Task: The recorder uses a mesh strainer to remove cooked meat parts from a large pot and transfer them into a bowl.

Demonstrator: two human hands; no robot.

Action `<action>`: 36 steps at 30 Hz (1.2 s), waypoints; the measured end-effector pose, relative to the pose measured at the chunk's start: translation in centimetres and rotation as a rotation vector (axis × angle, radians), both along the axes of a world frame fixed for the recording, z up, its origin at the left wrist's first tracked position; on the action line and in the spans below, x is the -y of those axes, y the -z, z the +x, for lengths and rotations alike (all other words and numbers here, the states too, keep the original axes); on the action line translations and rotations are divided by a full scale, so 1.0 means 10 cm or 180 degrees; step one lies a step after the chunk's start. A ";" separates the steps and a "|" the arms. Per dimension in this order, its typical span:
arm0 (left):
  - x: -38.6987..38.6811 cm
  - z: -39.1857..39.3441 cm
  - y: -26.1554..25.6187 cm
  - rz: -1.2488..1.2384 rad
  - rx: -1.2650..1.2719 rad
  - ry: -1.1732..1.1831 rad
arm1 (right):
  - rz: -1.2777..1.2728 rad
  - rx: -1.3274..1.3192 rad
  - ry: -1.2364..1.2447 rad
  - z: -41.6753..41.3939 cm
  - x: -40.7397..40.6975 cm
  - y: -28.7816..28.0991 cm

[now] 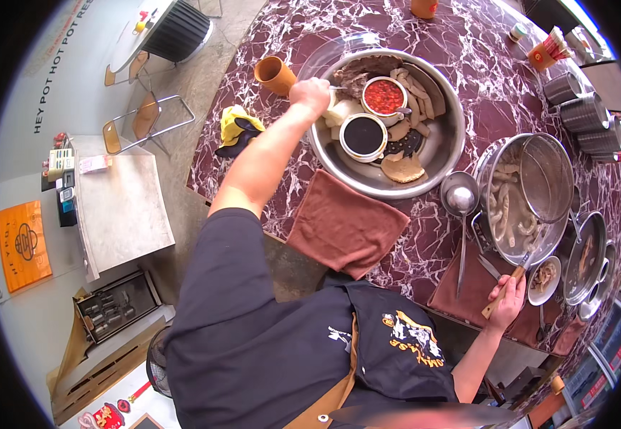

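Note:
At the left rim of a large steel basin point(452, 153), my left hand point(310, 97) is closed around a thin utensil, of which only a bit of metal shows. Within the basin are a bowl of red chopped chili point(383, 97), a bowl of dark liquid point(363, 136), pale chunks point(342, 111) and sliced offal-like meat point(416, 91). My right hand point(508, 300) grips the wooden handle point(514, 279) of a metal tool reaching into a steel pot point(482, 185). Pale intestine-like pieces point(503, 209) lie in this pot, beside a round mesh strainer point(547, 177) on its rim.
A ladle point(459, 198) lies between basin and pot. Brown towels point(348, 222) hang over the marbled table's point(283, 27) near edge. A wooden cup point(275, 76) and a yellow-black cloth point(238, 131) sit left. A small bowl point(544, 280) and stacked dark bowls point(584, 117) stand right.

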State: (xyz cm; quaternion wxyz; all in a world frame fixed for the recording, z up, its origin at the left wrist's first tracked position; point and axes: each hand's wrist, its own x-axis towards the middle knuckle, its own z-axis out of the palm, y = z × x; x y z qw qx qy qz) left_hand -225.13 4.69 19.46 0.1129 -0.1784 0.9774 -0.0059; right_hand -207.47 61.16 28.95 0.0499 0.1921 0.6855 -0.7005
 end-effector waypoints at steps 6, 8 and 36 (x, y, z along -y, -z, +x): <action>0.12 0.36 0.12 0.0045 -0.0402 -0.0049 | 0.0078 -0.0074 -0.0093 0.08 -0.03 -0.07; 0.26 0.38 0.08 0.0029 -0.0411 -0.0022 | 0.0109 -0.0091 -0.0122 0.07 -0.06 -0.08; 0.14 0.45 -0.17 0.0448 -0.0488 -0.0584 | 0.1317 -0.0592 -0.2847 -1.39 2.60 -0.15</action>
